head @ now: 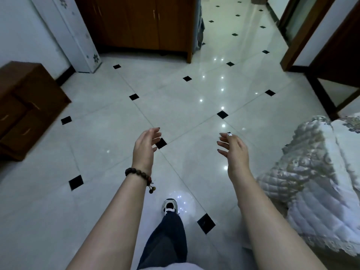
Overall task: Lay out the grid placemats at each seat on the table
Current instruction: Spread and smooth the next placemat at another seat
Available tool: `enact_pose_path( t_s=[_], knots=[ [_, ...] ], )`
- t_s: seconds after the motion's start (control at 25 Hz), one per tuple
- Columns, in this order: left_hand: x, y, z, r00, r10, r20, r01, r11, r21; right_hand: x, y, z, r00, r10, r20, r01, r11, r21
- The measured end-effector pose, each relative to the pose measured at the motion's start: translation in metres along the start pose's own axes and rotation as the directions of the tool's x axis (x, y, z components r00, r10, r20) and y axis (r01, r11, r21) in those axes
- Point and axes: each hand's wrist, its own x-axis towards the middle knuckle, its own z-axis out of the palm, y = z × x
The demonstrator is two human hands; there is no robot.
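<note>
No grid placemat and no table show in the head view. My left hand [145, 148] is held out over the tiled floor, palm turned inward, fingers loosely apart and holding nothing; a dark bead bracelet circles its wrist. My right hand [233, 151] is out at the same height, fingers curled slightly and apart, also holding nothing. Below the arms I see my own leg in dark trousers and a white shoe [169, 206] stepping forward.
Glossy white floor tiles [194, 106] with small black diamond insets stretch ahead. A brown drawer unit [27, 106] stands at the left, a white appliance [81, 36] and a wooden cabinet [140, 24] at the back. A quilted white cover [315, 182] drapes furniture at the right. Dark door frames [303, 34] lie at the far right.
</note>
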Motion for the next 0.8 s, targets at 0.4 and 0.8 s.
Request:
enact_pose_path(
  t_s=[0.4, 0.8],
  knots=[
    [0.239, 0.081, 0.152, 0.954, -0.007, 0.3, -0.017, 0.997, 0.078, 0.208, -0.077, 0.047, 0.963, -0.011, -0.268, 0.035, 0.996, 0.087],
    [0.387, 0.077, 0.373, 0.856, -0.055, 0.514, -0.027, 0.988, 0.15, 0.42, -0.104, -0.037, 0.869, -0.002, -0.494, 0.082, 0.987, 0.14]
  ],
)
